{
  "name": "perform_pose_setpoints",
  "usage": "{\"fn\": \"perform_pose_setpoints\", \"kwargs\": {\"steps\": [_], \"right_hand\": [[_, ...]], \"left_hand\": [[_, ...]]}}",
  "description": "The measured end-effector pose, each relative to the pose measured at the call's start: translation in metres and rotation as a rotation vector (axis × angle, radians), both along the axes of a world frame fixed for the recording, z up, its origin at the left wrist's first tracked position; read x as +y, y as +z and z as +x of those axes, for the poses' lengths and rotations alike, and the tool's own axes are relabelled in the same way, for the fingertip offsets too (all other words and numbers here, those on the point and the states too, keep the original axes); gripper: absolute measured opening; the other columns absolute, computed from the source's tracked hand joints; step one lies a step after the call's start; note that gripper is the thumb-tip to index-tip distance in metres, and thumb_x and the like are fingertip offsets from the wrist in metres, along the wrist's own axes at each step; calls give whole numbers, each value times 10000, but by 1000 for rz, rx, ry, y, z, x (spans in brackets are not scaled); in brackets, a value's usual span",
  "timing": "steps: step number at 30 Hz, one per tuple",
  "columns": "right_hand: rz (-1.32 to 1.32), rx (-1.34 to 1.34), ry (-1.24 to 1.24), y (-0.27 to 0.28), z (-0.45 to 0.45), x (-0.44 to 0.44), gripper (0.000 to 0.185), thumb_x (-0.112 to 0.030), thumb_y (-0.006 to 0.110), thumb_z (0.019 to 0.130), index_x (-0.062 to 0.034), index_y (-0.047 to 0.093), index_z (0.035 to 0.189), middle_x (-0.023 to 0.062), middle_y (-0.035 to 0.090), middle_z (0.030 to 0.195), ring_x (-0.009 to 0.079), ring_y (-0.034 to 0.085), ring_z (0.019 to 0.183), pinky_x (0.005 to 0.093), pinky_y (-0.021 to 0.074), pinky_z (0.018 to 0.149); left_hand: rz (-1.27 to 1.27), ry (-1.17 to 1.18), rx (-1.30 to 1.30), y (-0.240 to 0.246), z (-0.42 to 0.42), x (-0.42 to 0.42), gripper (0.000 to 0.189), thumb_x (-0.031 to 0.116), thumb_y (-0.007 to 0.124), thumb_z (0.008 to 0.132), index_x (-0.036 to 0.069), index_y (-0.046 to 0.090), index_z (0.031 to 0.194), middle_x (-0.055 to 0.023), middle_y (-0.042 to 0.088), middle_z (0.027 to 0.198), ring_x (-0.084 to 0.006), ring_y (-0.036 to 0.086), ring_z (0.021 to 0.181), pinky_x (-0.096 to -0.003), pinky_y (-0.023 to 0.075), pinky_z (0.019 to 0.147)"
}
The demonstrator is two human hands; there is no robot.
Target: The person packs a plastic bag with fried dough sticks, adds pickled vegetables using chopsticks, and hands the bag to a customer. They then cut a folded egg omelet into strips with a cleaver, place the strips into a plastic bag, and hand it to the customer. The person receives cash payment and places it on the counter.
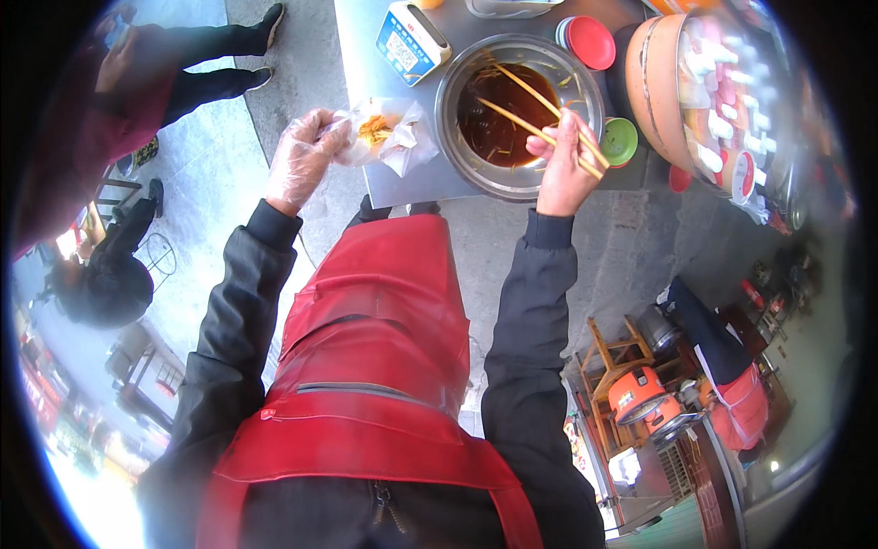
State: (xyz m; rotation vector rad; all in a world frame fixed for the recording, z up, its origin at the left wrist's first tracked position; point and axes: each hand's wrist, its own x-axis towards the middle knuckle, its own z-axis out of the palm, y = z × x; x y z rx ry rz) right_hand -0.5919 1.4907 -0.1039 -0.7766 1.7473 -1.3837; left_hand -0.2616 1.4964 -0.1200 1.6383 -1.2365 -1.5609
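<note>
My left hand [305, 156], in a clear plastic glove, grips the edge of a thin plastic bag [409, 141] with shredded orange-yellow food [374, 130] in it. The bag lies over the left front corner of the metal table. My bare right hand [568, 152] holds a pair of long wooden chopsticks [521, 123], spread a little apart. Their tips are over a large steel bowl [449, 158] of dark brown liquid [507, 141]. Pale and green shreds float in the liquid and cling to the bowl's wall.
A blue and white box with a printed code [409, 44] stands behind the bag. Red lids or dishes [591, 43], a green dish [619, 142] and a large tan tub of packed items [648, 82] flank the bowl. A person [103, 137] stands at the left; others are farther off.
</note>
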Motion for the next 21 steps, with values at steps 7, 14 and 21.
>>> {"fn": "perform_pose_setpoints", "kwargs": {"steps": [7,14,21], "right_hand": [[-16,-16,-99,-21,5,-11,273,-182,602,1000,83,625,1058,160,672,810,191,669,564,300,599,528],[16,-235,-218,-29,5,-2,304,-243,601,1002,54,595,1069,145,658,817,212,663,546,328,608,543],[-64,-316,-179,-10,-4,18,286,-263,595,1005,19,612,1050,111,662,803,202,671,590,330,604,585]], "left_hand": [[7,49,-5,6,-3,1,346,368,669,952,38,649,1051,-101,656,948,-197,639,828,-312,559,734],[25,44,-17,9,0,-2,259,254,621,991,8,623,1071,-113,651,971,-175,641,878,-314,539,825],[2,78,14,9,3,0,276,268,660,966,23,618,1087,-108,642,993,-182,632,897,-326,539,819]]}}
